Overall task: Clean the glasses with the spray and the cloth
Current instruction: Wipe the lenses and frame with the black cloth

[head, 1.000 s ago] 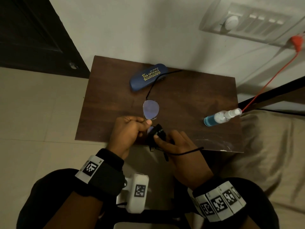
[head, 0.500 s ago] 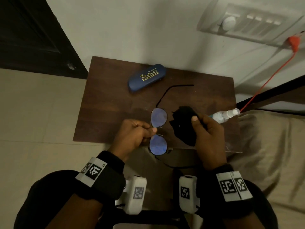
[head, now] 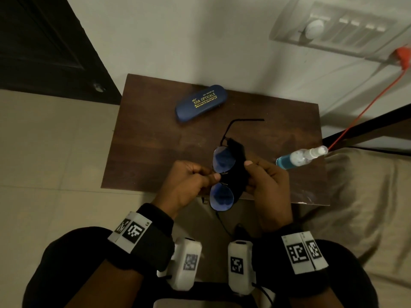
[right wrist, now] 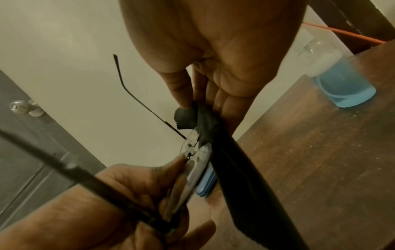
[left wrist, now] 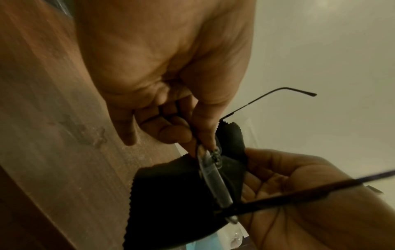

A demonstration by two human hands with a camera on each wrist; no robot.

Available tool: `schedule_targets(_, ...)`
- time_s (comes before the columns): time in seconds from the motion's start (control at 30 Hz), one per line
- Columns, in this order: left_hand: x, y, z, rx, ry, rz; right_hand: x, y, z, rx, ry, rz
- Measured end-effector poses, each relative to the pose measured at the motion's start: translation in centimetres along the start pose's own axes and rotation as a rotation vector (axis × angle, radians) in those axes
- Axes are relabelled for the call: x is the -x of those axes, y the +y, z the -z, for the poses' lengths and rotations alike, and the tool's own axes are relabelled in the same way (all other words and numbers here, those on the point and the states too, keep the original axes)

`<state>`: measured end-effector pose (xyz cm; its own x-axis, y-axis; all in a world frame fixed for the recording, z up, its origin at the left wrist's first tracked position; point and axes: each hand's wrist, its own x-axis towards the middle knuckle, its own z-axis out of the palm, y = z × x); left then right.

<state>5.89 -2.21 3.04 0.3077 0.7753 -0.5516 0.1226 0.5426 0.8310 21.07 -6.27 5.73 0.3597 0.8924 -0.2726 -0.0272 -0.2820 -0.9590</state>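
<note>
The glasses [head: 223,161] have a thin black frame and bluish lenses, and they hang above the table's front edge with both temples unfolded. My left hand [head: 214,175] pinches them at the bridge between thumb and forefinger. My right hand [head: 248,174] holds the black cloth [head: 239,172] between thumb and fingers and lays it against the right side of the lenses. In the left wrist view the cloth [left wrist: 171,194] sits behind the near lens [left wrist: 213,177]. The spray bottle [head: 298,160] of blue liquid lies on its side at the table's right edge.
A blue glasses case [head: 201,102] lies at the back of the small brown table [head: 144,141]. A beige bed [head: 355,207] lies on the right, with an orange cable [head: 367,103] above it. A dark door [head: 44,41] stands at the left.
My right hand wiped the near lens, drew off to the right with the cloth, and now has come back left against the glasses. My left hand kept its pinch on them.
</note>
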Motion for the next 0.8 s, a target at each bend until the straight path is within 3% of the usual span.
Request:
schedule_targets(0.33,0.0,-0.4,0.4,-0.193,-0.039,-0.136,-0.6,0.6,1.3,0.09,0.017,-0.024)
schedule_targets(0.47,0.0,-0.7,0.1,-0.29,-0.099,-0.169,-0.6,0.6,1.2,0.073,-0.102,-0.1)
schedule_targets(0.57,0.4,-0.6,-0.3,-0.359,-0.144,-0.204,-0.6,0.8,0.9,0.069,-0.109,-0.121)
schedule_targets(0.8,0.4,-0.6,-0.5,-0.319,-0.124,-0.242,-0.7,0.2,0.5,0.058,-0.059,-0.056)
